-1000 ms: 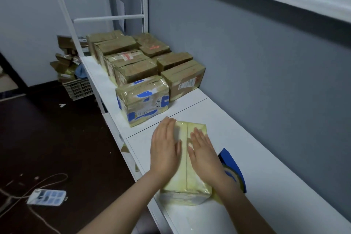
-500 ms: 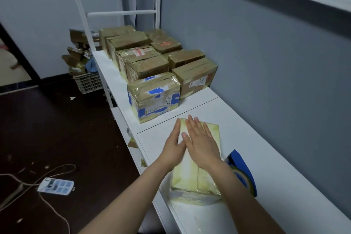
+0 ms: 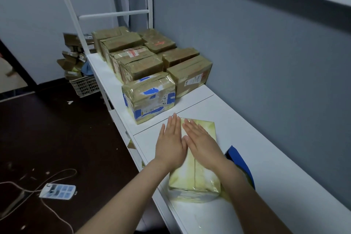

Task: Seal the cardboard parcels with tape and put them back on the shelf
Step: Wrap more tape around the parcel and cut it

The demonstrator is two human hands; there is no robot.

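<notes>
On the white shelf [image 3: 266, 167], near edge: taped parcel [image 3: 197, 178] getting its seal pressed down.
Left hand [image 3: 171, 144] and right hand [image 3: 203, 144] flat, fingers straight on top; next probably grip sides, move to stacked parcels [image 3: 152, 97].

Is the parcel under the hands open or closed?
Closed: flaps of the parcel lie flat, meeting at a centre seam; left hand and right hand press on top.
</notes>
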